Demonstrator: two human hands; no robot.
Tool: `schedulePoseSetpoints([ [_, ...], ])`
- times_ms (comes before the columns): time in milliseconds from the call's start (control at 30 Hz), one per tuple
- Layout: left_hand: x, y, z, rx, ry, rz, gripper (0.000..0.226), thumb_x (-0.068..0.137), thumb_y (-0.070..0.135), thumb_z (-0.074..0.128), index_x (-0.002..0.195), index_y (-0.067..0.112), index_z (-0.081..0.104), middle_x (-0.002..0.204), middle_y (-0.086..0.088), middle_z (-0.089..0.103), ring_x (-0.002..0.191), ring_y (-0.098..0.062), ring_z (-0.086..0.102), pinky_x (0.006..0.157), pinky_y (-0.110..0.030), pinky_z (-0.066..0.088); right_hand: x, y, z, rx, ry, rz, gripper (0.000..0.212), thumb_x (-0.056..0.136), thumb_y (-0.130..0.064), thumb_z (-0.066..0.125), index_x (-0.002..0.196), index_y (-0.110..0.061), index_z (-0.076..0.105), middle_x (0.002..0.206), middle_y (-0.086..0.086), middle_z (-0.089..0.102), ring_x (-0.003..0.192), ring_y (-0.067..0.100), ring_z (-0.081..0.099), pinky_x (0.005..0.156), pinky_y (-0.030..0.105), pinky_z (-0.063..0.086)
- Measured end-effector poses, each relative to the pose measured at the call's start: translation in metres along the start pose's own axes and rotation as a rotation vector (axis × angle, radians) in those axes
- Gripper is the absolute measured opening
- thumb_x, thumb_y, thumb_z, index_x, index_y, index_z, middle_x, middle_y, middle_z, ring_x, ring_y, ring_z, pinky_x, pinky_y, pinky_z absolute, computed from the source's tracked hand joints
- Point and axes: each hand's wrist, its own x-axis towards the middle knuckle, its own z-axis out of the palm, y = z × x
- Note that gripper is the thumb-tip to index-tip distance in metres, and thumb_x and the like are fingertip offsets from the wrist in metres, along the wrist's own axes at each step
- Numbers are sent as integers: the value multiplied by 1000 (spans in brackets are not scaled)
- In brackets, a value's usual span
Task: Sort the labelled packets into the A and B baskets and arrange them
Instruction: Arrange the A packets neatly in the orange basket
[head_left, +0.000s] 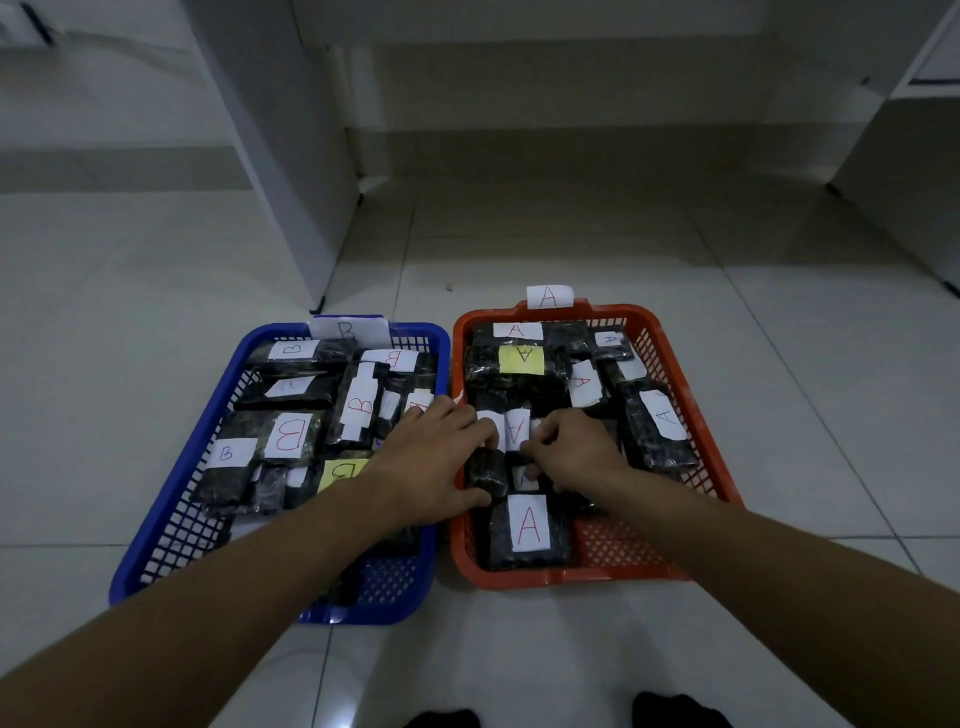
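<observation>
— Where are our hands?

— Both are in the red basket (670, 332), the one tagged A. Our left hand (436, 457) reaches across from over the blue basket (171, 519) and curls round a dark packet (487, 470) in the middle. Our right hand (574, 452) has bent fingers pinching the packets just beside it.

— And the rest?

— Packets marked A fill the red basket, one big A packet (527, 530) nearest us. Packets marked B (288, 436) lie in the blue basket. The two baskets sit side by side on the tiled floor (519, 665).
</observation>
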Motion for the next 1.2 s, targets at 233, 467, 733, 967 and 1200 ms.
schedulePoseSetpoints([
  [233,-3,-4,-3,-28,16,10,53,82,59,61,126,34,45,126,11,49,121,-12,34,102,-37,33,-37,0,-14,-371,-254,-183,39,82,-57,70,104,-26,61,104,-8,67,93,11,63,84,35,55],
  [467,-6,1,-7,-20,55,9,49,88,57,55,129,32,43,124,10,51,119,-13,37,99,-35,34,-53,3,-24,-449,-404,-298,62,77,-40,81,132,-29,54,125,-7,55,113,13,55,98,32,49],
  [733,-3,1,-8,-254,83,-87,50,79,52,70,120,35,47,87,19,58,104,-5,41,89,-30,41,-35,-12,-20,208,-295,-37,23,103,-31,48,108,-17,66,104,6,69,73,10,56,53,22,42],
  [967,-8,-5,-8,-355,108,-106,43,81,44,72,118,35,51,89,21,57,101,-5,40,87,-31,43,-24,-11,-8,381,-312,88,24,100,-39,55,105,-18,64,94,3,68,60,13,53,46,24,41],
  [1200,-10,-1,-4,-245,99,-83,40,82,47,69,117,38,51,92,21,55,102,-4,39,88,-31,41,-39,-6,-15,-198,-290,-192,26,96,-40,56,107,-21,69,104,1,69,95,18,65,87,38,54],
])
